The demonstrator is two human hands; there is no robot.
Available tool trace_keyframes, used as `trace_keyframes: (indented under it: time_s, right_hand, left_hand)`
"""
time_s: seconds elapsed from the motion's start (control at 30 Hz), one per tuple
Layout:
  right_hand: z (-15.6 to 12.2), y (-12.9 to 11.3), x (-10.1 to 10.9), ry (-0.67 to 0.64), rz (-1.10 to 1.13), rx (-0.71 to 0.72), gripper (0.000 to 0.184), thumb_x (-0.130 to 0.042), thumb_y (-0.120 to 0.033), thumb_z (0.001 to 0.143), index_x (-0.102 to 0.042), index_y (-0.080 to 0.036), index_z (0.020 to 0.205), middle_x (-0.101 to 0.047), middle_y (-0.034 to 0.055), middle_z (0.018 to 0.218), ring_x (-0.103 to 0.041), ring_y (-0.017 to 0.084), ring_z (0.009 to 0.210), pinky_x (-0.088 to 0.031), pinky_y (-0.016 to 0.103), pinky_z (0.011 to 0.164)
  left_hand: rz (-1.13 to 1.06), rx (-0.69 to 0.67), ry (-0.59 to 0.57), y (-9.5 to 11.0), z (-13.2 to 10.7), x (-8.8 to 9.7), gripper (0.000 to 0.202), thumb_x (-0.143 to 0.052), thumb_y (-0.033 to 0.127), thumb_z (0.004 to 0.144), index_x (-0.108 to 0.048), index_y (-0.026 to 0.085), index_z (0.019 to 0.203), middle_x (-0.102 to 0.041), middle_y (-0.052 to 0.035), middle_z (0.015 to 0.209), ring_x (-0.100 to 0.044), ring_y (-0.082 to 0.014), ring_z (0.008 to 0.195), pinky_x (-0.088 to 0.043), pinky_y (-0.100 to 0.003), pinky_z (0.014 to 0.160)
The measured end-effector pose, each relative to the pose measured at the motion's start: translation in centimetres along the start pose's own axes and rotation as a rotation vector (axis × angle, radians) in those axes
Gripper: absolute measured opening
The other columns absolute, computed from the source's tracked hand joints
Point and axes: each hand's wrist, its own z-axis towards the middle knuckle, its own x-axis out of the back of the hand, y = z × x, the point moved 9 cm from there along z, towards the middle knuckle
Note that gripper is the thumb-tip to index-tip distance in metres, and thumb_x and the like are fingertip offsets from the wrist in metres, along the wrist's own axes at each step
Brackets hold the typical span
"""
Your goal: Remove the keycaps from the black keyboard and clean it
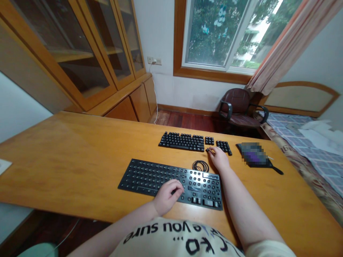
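Note:
A black keyboard base (pixel 155 175) lies in front of me with most of its keycaps off, so the bare switches show. Several keycaps (pixel 208 202) sit on its near right corner. My left hand (pixel 168 195) rests over the near middle of the base with its fingers curled together; what they hold, if anything, is hidden. Beyond the base, my right hand (pixel 219 157) reaches to the loose keycaps and pinches a small black keycap (pixel 207 150) at its fingertips. Loose black keycaps (pixel 182 142) lie in keyboard order, with smaller groups of number-pad keycaps (pixel 224 146) to the right.
A coiled black cable (pixel 200 166) lies just behind the base. To the right is a dark pouch (pixel 253 155) with a strap, partly blurred. The wooden desk (pixel 80 153) holds all this. An office chair (pixel 237 103) and a bed (pixel 308 132) stand beyond it.

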Motion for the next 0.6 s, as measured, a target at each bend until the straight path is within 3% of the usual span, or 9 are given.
trace_keyframes:
  time_s: [0.13, 0.6]
  right_hand:
    - [0.06, -0.68, -0.41, -0.041, 0.013, 0.041, 0.025, -0.051, -0.023, 0.085, -0.064, -0.022, 0.107, -0.063, 0.0047, 0.113, -0.059, 0.020, 0.100, -0.047, 0.030, 0.084]
    - [0.31, -0.69, 0.12, -0.014, 0.017, -0.016, 0.023, -0.052, -0.030, 0.085, -0.068, -0.019, 0.097, -0.063, 0.0079, 0.107, -0.060, 0.021, 0.094, -0.047, 0.030, 0.080]
  left_hand:
    - [0.005, 0.010, 0.001, -0.09, -0.02, -0.02, 0.021, -0.045, 0.026, 0.090, -0.060, 0.018, 0.078, -0.062, -0.0048, 0.080, -0.057, -0.0158, 0.080, -0.046, -0.029, 0.075]
    - [0.058, 0.001, -0.018, 0.00, 0.06, -0.24, 0.020, -0.045, 0.022, 0.089, -0.059, 0.017, 0.076, -0.061, -0.0043, 0.079, -0.057, -0.0148, 0.078, -0.045, -0.028, 0.073]
